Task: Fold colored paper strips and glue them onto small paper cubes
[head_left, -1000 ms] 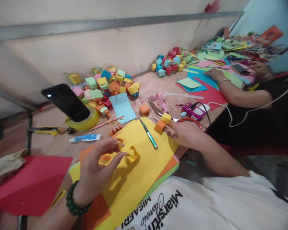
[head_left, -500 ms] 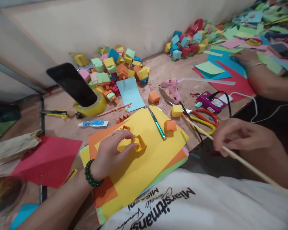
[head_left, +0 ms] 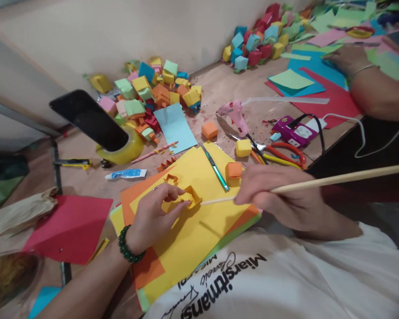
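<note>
Left hand (head_left: pixel 159 210) pinching folded paper (head_left: pixel 192 196) over yellow sheet (head_left: pixel 182 239) | right hand (head_left: pixel 279 190) closed round stick (head_left: pixel 339 178) (pale, slim), tip over sheet | cutter (head_left: pixel 216 168) on sheet

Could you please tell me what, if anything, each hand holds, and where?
Right hand: a wooden stick, toward its thin end. Left hand: a folded yellow paper piece, by its left side.

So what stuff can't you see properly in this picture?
All in the head view:
- Part of the small yellow folded-paper shape: hidden by the left hand.
- Whether the tip of the thin pale wooden stick touches it: too small to tell.
- Writing on the blue-and-white tube: blurred, too small.
- The round brown thing: blurred, cut off by the left edge.
- Whoever owns the far bare forearm: cut off by the right edge.
</note>
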### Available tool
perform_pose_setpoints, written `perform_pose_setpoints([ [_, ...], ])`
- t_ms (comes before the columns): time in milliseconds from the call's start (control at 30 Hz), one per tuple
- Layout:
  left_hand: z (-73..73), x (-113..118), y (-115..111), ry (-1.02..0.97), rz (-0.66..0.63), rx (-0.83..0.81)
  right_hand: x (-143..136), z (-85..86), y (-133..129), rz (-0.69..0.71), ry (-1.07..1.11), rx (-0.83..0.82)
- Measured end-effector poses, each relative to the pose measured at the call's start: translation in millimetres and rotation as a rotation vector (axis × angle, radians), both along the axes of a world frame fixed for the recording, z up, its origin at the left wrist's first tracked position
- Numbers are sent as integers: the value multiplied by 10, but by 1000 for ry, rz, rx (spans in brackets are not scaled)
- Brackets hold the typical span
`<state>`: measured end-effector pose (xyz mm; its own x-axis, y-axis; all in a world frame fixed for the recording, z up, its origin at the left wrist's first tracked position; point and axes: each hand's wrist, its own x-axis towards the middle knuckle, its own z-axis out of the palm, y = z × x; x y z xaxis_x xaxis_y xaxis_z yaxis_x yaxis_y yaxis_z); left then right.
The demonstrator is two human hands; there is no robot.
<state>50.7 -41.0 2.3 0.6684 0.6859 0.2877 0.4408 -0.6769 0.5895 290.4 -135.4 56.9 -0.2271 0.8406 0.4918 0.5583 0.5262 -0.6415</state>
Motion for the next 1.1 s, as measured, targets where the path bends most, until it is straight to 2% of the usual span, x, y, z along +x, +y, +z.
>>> perform_pose_setpoints([
  [167,7,22,-8,-4,5,-62,-108,-179,161,64,24,77],
  [500,-9,35,-15,-2,-19,-81,-212,-405,294,148,-37,18],
  [767,35,59,0,5,-63,-25,-244,-416,279,175,-80,57],
  [933,40,50,-6,38,-68,-39,-207,-344,255,109,-35,125],
  [1100,28,42,-8,71,-99,-30,-248,-392,295,165,-68,34],
])
